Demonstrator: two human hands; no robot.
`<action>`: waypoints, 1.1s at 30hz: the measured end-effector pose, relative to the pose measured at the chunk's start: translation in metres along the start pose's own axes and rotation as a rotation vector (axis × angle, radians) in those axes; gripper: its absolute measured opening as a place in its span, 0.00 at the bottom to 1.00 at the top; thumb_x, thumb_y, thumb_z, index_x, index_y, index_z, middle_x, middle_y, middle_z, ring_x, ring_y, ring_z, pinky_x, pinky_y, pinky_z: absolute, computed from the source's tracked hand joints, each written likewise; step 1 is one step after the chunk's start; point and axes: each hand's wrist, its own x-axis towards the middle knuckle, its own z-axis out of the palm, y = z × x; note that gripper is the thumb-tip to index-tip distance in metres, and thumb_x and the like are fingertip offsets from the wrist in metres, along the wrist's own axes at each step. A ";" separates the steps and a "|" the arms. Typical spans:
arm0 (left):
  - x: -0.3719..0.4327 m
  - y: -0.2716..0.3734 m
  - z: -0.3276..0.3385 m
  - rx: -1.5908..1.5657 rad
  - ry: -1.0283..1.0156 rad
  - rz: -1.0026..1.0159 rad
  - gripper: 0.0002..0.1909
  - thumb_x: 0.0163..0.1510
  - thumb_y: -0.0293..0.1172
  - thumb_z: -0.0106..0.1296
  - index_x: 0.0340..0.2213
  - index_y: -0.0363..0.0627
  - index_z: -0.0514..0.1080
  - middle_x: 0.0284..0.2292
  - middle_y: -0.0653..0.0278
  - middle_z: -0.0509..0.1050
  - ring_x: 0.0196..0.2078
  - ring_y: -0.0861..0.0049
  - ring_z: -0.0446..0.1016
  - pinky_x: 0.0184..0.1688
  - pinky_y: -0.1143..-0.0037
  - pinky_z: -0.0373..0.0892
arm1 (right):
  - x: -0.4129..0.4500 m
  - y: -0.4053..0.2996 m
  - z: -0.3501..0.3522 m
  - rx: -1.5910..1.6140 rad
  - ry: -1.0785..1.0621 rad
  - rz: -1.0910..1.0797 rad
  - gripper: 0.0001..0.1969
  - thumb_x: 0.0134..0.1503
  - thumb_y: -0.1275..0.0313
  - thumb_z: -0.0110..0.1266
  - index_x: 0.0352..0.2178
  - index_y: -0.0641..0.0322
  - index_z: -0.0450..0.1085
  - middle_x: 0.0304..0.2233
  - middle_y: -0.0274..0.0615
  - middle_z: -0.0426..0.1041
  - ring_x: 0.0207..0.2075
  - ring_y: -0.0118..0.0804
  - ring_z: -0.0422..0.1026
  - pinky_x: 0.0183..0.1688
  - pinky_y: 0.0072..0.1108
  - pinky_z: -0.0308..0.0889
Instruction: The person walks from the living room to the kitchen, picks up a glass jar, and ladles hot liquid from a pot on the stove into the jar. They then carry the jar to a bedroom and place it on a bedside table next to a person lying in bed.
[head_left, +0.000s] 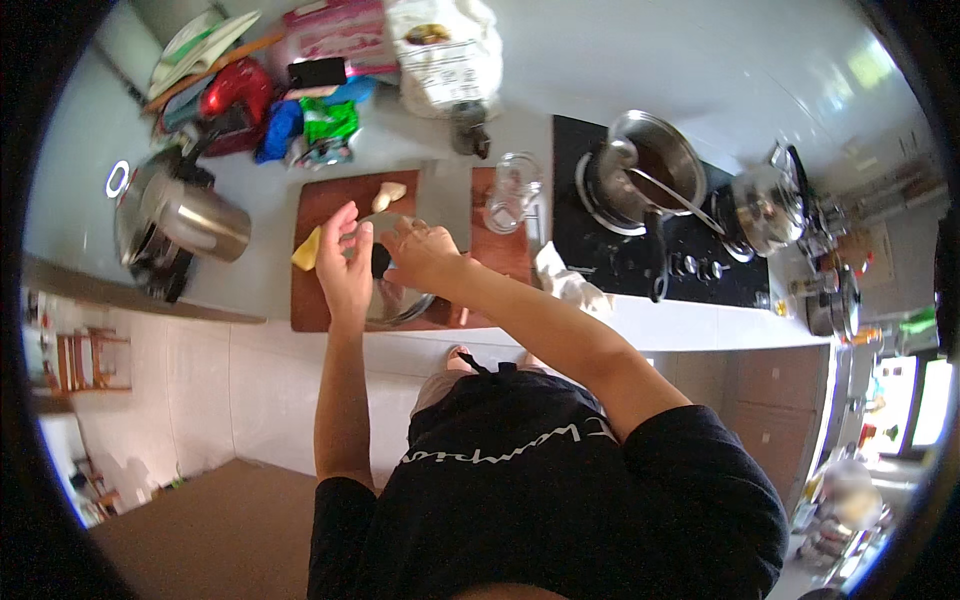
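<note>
A round, shiny lid or bowl (390, 304) with a dark round part in its middle lies on a brown cutting board (311, 296). My left hand (343, 262) is raised at its left side, palm turned inward, fingers apart and holding nothing. Over its right half reaches my right hand (421, 251), fingers bent downward near the dark part; whether they grip it is hidden. A yellow wedge (307, 250) rests at the board's left edge. Behind the round thing is a pale, lumpy piece of food (388, 196). An upright or lying clear glass jar (513, 193) is farther right.
A black cooktop (577, 255) on the right bears a steel pot (664, 161) with a ladle (675, 189) and a steel kettle (771, 208). A white cloth (568, 279) is by its front corner. Packets (330, 120) and a white bag (448, 60) stand behind; a steel vessel (199, 221) is left.
</note>
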 end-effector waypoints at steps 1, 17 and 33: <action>-0.004 0.006 0.009 -0.069 0.003 0.001 0.16 0.52 0.29 0.50 0.43 0.41 0.67 0.40 0.60 0.71 0.41 0.74 0.69 0.41 0.77 0.65 | -0.018 0.003 -0.022 -0.002 0.008 0.007 0.25 0.48 0.55 0.52 0.43 0.59 0.62 0.41 0.46 0.66 0.39 0.45 0.71 0.41 0.32 0.66; -0.021 -0.006 0.189 -0.095 -0.197 -0.066 0.46 0.36 0.34 0.65 0.53 0.36 0.51 0.44 0.54 0.66 0.45 0.68 0.67 0.48 0.72 0.62 | -0.278 0.272 -0.041 1.339 1.140 0.716 0.28 0.51 0.66 0.56 0.50 0.66 0.56 0.28 0.37 0.68 0.24 0.21 0.64 0.22 0.13 0.60; -0.039 -0.001 0.200 -0.159 -0.135 -0.131 0.41 0.38 0.32 0.64 0.50 0.35 0.52 0.45 0.54 0.62 0.45 0.70 0.63 0.49 0.71 0.60 | -0.285 0.321 -0.128 0.391 0.822 0.389 0.11 0.54 0.72 0.47 0.39 0.61 0.69 0.30 0.46 0.73 0.29 0.38 0.74 0.29 0.23 0.67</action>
